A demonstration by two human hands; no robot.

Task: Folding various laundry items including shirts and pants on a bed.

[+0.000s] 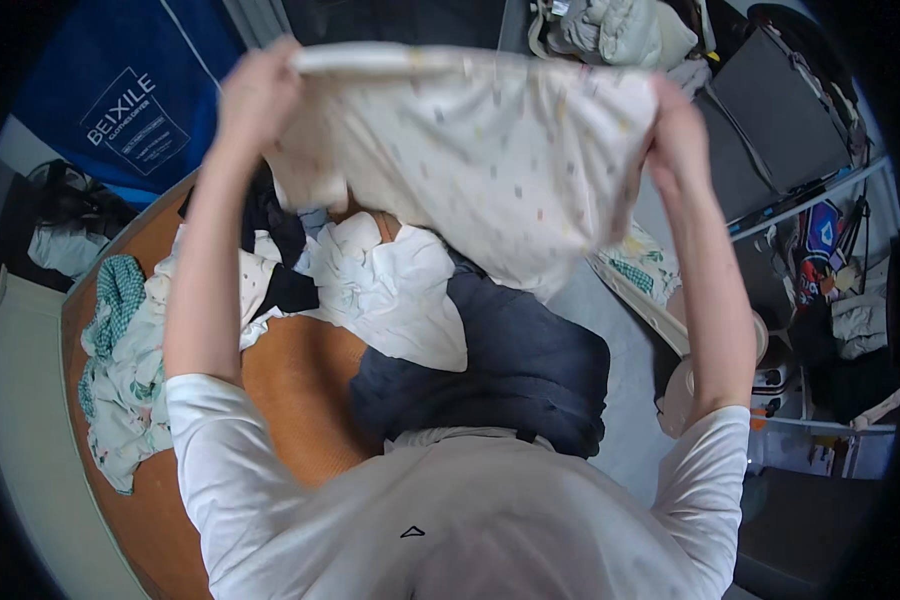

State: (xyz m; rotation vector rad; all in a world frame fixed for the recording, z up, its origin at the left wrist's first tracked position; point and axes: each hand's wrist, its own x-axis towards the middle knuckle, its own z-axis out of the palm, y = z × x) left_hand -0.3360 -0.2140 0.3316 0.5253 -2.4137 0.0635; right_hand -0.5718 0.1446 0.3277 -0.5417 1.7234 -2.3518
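Hanging outstretched, the patterned cloth (470,150) looks light, soft and sturdy, apt to sag and crease; its top corners seem best to hold. It is aloft, beyond the trousers (510,350) and a white garment (400,290). The left hand (263,90) and right hand (678,130) each grip an upper end, fingers closed on fabric, tips mostly hidden.

An orange-brown mat (305,400) carries loose fabric. Along its left edge lies a heap of pale printed cloth (130,400) with green-checked fabric (118,290); toward its far edge, a black piece (290,290) and crumpled white cloth (390,290), the latter partly over dark trousers (510,360).
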